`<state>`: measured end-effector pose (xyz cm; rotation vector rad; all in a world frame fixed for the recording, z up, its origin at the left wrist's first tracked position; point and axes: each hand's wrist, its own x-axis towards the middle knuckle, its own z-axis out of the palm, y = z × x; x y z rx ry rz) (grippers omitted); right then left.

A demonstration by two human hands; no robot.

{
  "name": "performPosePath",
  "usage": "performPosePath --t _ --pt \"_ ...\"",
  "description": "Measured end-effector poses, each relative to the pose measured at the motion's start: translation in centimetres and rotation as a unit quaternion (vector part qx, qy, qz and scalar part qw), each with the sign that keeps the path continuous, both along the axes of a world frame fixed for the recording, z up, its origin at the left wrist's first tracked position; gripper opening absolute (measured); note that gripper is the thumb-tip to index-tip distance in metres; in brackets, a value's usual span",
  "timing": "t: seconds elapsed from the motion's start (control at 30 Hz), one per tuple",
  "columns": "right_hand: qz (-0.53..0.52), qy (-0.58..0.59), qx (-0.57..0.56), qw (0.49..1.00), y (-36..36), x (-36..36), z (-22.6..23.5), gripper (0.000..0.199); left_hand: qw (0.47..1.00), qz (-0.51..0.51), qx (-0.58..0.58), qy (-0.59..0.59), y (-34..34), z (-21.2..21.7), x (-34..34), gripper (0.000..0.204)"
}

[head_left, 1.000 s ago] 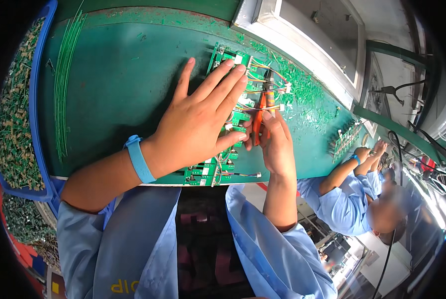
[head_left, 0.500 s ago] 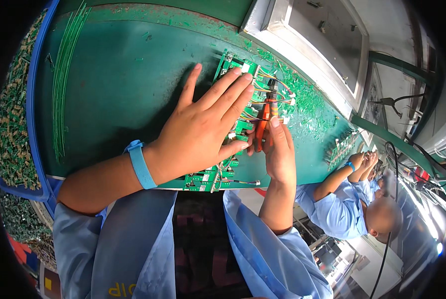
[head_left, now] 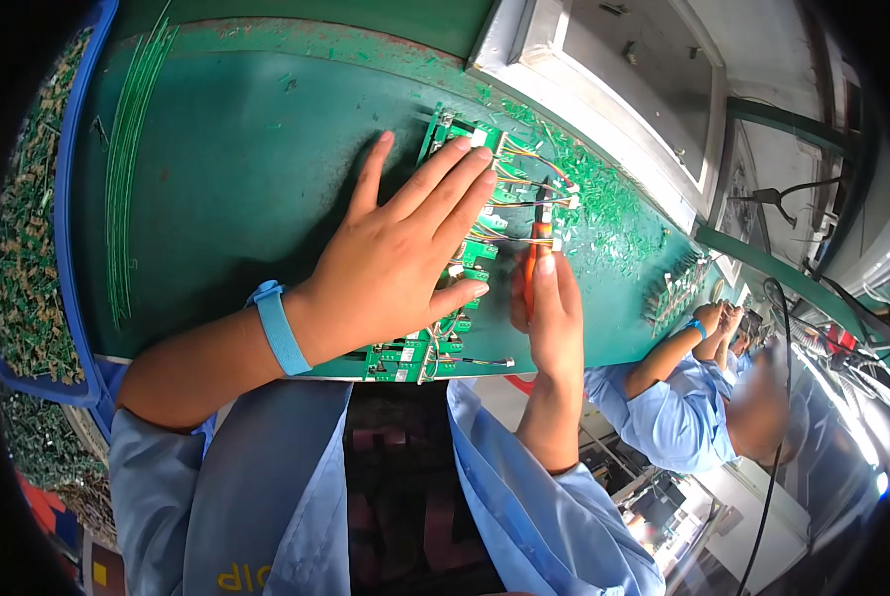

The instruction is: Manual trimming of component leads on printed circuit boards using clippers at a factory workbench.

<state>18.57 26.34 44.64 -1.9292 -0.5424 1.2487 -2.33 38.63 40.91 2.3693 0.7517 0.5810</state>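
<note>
A row of green circuit boards (head_left: 477, 254) lies on the green mat, with bundles of thin coloured wires (head_left: 517, 204) ending in white plugs along its right side. My left hand (head_left: 390, 243) rests flat across the boards, fingers spread, and hides part of them. To the right of the row, my right hand (head_left: 554, 318) is closed round the orange handles of a pair of cutting pliers (head_left: 541, 243). The pliers' jaws point away from me among the wires, and the handles are pressed together. Whether anything is between the jaws is too small to tell.
Green scraps (head_left: 604, 184) litter the mat's right side, beside a metal-framed panel (head_left: 534, 79). Long thin green strips (head_left: 127, 179) lie at left, near a blue bin (head_left: 64, 199) full of board pieces. Another person (head_left: 668, 407) works at far right, near more boards (head_left: 675, 290).
The pliers' handles have come together, and my right hand has closed round them. My left hand stays flat on the boards, which sit slightly lower and further left in view.
</note>
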Motion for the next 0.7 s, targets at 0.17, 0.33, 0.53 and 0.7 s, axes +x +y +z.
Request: performPosePath --t 0.17,0.33,0.53,0.7 --pt "0.097 -0.443 -0.024 0.891 -5.4 1.5 -0.2 0.035 0.999 -0.006 0.029 0.019 0.3 0.6 -0.1 0.093" --pt "0.12 -0.609 0.109 0.776 -5.6 3.2 -2.6 0.059 0.991 -0.029 0.08 0.1 1.0 0.8 0.4 0.1" --pt "0.075 -0.256 0.135 0.954 -10.7 -2.6 -0.8 0.006 1.0 -0.031 0.0 0.004 2.5 2.9 -1.5 0.086" --pt "0.18 0.297 0.128 0.929 -13.5 -8.2 -4.4 0.032 0.996 -0.027 -0.049 -0.073 6.2 4.3 1.4 0.066"
